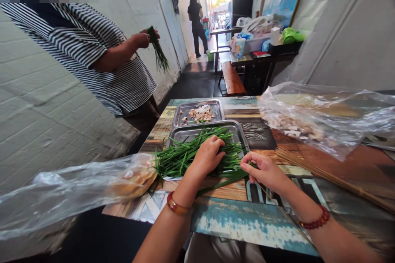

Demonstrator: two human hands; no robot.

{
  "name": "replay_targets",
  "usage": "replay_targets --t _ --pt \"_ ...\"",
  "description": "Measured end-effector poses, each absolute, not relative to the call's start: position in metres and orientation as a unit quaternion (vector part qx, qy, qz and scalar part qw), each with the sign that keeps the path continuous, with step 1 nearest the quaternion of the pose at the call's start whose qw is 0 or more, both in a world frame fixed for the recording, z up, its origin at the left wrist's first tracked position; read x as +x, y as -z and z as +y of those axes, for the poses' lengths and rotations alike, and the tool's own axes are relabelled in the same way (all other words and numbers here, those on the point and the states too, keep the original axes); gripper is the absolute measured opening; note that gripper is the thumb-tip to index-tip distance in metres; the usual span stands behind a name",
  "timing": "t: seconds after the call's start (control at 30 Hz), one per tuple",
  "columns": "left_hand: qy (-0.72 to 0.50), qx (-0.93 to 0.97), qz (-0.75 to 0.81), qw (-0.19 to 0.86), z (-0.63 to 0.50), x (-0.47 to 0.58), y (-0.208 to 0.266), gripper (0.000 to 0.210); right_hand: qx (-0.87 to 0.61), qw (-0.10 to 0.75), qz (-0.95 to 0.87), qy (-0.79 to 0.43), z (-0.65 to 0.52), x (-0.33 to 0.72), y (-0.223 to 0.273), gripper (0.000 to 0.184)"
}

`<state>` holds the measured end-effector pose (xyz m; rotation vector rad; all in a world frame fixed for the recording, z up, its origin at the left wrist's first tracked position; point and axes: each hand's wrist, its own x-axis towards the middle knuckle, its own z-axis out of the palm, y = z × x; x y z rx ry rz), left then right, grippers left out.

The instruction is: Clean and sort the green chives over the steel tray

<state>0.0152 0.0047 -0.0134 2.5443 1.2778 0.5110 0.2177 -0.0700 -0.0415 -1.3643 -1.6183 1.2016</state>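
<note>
A heap of long green garlic chives (182, 154) lies across a metal tray (239, 129) on the table in front of me. My left hand (210, 154) rests on the heap, its fingers curled down into the chives; the fingertips are partly hidden. Just right of the tray, my right hand (265, 170) pinches the end of a small bunch of chives (224, 183), which trails left along the table's near side. A thin bamboo skewer (294, 224) runs from under that hand toward the lower right and seems held in it too.
A smaller tray (177, 121) with pale chopped pieces (202, 113) sits behind. Bamboo skewers (333, 176) and a clear bag (321, 111) lie right; another bag (132, 181) overhangs the left edge. A person in stripes (123, 78) stands left, holding chives (159, 51).
</note>
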Motion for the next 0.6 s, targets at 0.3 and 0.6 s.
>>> replay_targets --t 0.3,0.6 --pt "-0.223 0.869 0.433 0.087 0.011 0.013 0.022 0.025 -0.552 0.386 -0.622 -0.399 -0.063 0.220 0.045 0.021" --pt "-0.220 0.887 0.381 0.141 0.002 0.024 0.020 0.006 -0.566 0.439 -0.480 -0.507 -0.063 0.222 0.042 0.042"
